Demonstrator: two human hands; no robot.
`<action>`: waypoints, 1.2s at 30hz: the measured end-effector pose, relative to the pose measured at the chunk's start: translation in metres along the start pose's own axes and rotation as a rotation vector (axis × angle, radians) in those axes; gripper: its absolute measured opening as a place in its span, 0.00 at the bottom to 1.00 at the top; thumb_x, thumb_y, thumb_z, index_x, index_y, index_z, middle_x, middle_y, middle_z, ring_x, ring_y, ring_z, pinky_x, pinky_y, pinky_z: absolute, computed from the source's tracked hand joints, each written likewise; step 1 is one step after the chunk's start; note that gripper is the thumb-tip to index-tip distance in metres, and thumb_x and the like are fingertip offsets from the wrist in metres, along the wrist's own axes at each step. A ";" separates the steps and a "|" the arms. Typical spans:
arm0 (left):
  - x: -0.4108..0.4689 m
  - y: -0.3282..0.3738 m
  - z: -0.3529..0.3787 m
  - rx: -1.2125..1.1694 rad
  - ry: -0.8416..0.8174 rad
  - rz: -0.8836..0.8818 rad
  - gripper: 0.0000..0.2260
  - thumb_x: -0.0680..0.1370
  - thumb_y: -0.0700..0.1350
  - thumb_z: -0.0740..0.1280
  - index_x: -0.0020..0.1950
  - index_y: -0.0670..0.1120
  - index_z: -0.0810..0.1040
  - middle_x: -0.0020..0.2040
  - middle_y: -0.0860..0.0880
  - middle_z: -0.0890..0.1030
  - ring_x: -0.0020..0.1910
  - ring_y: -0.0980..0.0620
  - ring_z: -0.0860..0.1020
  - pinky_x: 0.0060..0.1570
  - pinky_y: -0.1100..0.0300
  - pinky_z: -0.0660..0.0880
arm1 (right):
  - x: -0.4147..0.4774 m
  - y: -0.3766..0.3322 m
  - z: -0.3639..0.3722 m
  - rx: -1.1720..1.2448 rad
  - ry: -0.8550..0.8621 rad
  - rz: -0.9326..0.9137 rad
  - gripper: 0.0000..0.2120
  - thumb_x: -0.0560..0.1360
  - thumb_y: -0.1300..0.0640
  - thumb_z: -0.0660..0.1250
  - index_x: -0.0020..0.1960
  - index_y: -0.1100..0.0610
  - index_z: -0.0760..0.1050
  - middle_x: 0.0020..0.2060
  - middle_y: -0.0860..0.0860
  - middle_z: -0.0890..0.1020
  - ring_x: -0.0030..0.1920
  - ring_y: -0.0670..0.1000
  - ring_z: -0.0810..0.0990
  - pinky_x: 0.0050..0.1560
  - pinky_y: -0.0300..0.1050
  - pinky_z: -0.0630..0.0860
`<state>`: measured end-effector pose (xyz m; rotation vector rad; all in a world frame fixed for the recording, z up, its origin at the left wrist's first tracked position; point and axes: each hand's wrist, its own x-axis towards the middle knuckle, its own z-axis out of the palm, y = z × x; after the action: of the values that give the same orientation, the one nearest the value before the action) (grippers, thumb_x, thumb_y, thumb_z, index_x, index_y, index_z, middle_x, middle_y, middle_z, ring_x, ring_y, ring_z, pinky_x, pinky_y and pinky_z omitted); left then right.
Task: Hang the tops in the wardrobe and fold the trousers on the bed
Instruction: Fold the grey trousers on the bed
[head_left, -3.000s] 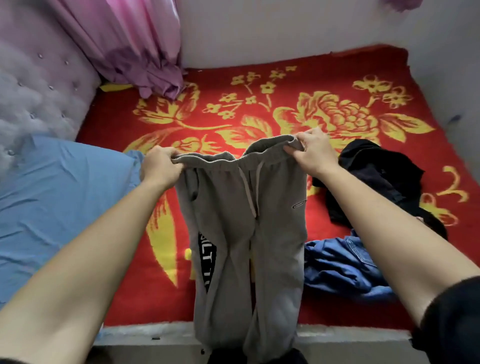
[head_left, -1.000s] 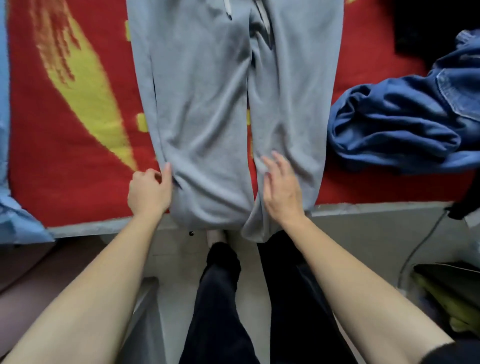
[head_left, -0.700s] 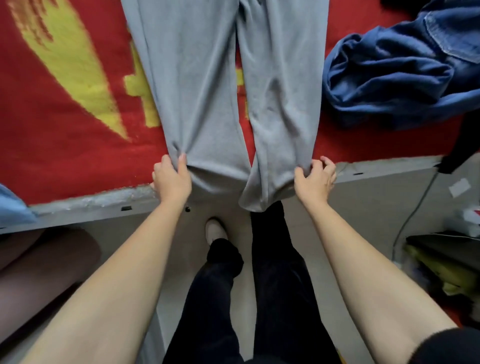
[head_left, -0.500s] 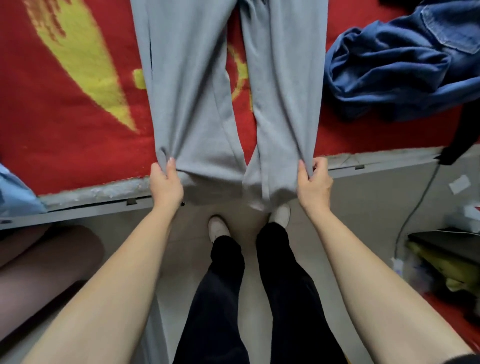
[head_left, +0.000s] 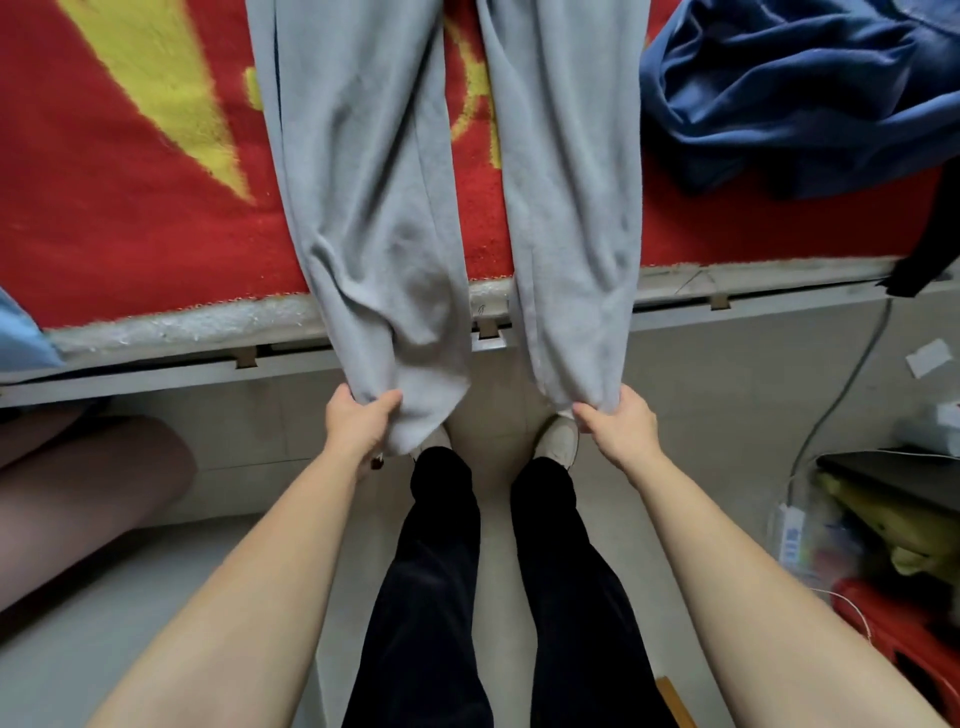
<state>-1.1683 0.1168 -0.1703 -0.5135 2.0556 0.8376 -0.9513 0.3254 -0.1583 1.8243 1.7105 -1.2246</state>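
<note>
Grey sweatpants (head_left: 363, 171) lie lengthwise on the bed (head_left: 130, 223), which has a red cover with yellow flowers. Both legs hang over the bed's front edge, spread apart. My left hand (head_left: 358, 423) grips the cuff of the left leg below the edge. My right hand (head_left: 618, 423) grips the cuff of the right leg. The waistband is out of view at the top. Blue jeans (head_left: 789, 98) lie crumpled on the bed at the upper right.
A black garment (head_left: 930, 239) hangs over the bed edge at the far right. A blue pillow corner (head_left: 21, 338) shows at the left. A cable (head_left: 841, 389), power strip (head_left: 792, 535) and clutter sit on the floor at right. My feet stand close to the bed frame.
Since three seconds ago the sweatpants were laid flat on the bed. My hands slid down the legs to the cuffs, and the two legs have been pulled apart.
</note>
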 end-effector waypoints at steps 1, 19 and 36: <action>-0.006 -0.002 0.002 0.003 0.016 0.006 0.11 0.74 0.41 0.72 0.54 0.45 0.75 0.49 0.47 0.80 0.48 0.47 0.80 0.42 0.58 0.74 | -0.006 -0.002 0.000 0.098 0.048 -0.017 0.09 0.70 0.53 0.71 0.48 0.55 0.76 0.40 0.52 0.84 0.47 0.55 0.81 0.43 0.44 0.76; -0.020 -0.010 0.011 -0.099 -0.103 -0.219 0.15 0.68 0.34 0.63 0.53 0.39 0.78 0.47 0.42 0.83 0.42 0.41 0.81 0.44 0.47 0.79 | -0.003 -0.013 0.006 0.142 -0.115 0.115 0.15 0.69 0.49 0.72 0.45 0.61 0.81 0.39 0.52 0.82 0.42 0.54 0.81 0.48 0.52 0.83; -0.062 0.104 0.053 0.433 -0.061 0.327 0.13 0.79 0.50 0.65 0.62 0.48 0.78 0.59 0.48 0.81 0.61 0.45 0.77 0.59 0.55 0.71 | 0.040 -0.178 -0.108 -0.193 0.074 -0.284 0.19 0.79 0.58 0.57 0.66 0.55 0.78 0.62 0.54 0.81 0.64 0.56 0.78 0.66 0.46 0.72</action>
<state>-1.1682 0.2307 -0.1027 0.0864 2.2109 0.5520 -1.0843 0.4680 -0.0758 1.5720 2.1056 -1.0598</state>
